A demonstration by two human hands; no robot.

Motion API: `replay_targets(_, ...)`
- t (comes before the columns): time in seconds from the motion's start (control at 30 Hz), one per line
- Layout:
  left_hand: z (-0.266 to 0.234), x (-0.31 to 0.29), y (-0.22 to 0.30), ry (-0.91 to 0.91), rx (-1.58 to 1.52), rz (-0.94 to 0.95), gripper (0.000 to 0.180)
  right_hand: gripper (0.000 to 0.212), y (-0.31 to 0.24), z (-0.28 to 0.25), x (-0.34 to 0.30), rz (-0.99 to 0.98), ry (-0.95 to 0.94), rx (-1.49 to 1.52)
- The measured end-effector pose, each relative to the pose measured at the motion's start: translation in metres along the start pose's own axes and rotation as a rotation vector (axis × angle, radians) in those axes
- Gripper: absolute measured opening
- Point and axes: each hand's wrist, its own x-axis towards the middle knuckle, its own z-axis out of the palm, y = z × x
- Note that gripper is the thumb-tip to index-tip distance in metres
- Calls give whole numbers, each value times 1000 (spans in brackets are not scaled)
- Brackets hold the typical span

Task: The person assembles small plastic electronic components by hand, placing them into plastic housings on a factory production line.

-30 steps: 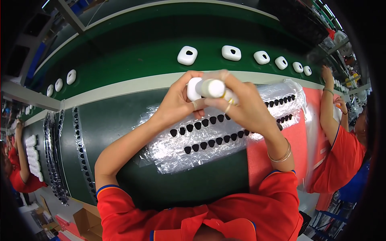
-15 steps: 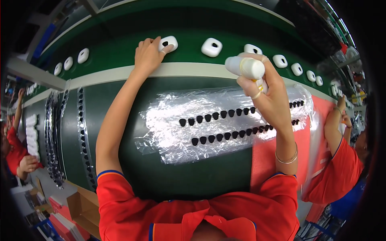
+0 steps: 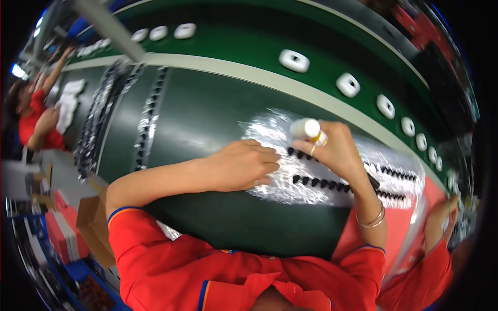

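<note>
My right hand (image 3: 337,150) is closed round a small white bottle (image 3: 310,127) with a yellow band, above the sheet of clear plastic film (image 3: 264,124). Two rows of small black rounded pieces (image 3: 321,183) lie on that film, partly covered by my right hand and wrist. At the film's left end, my left hand (image 3: 246,165) reaches in from the left, low over it. Its fingers are bent and slightly apart; the thumb and fingertips are partly hidden, and no held thing shows. Beyond, white rounded casings (image 3: 294,61) with openings stand on the green belt (image 3: 233,41).
More black pieces sit on film strips (image 3: 150,114) to the left, near a metal post (image 3: 111,28). A pink foam sheet (image 3: 384,238) lies at right. People in red work on both sides. A cardboard box (image 3: 93,223) stands at lower left.
My left hand has left the casing on the belt and come back to the film. My right hand still holds the bottle, now lower over the film. The view has turned left.
</note>
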Motion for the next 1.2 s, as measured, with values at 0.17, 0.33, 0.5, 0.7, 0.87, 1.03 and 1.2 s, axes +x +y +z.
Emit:
replay_targets(0.17, 12, 0, -7, -39, -92, -12, 28, 22, 6, 26, 9, -78, -65, -115)
replay_targets(0.33, 8, -11, -13, 110, -257, -41, 26, 19, -16, -10, 3, -1, -193, 143)
replay_targets(0.5, -10, -2, -67, 469, -336, -244, 23, 20, -4, -24, -5, -148, -20, 153)
replay_targets(0.7, -47, -9, -219, 902, 124, -964, 70, 19, -18, -29, -7, -151, 94, 194)
replay_targets(0.87, -57, 35, -287, 967, 40, -1318, 86, 20, -12, -43, -17, -16, 197, 251)
replay_targets(1.03, -36, 74, -285, 1052, 29, -1079, 74, 25, -6, -50, -13, -27, 243, 264)
replay_targets(1.2, -37, 106, -135, 830, -1115, -394, 55, 26, -10, -60, -8, 2, 342, 327)
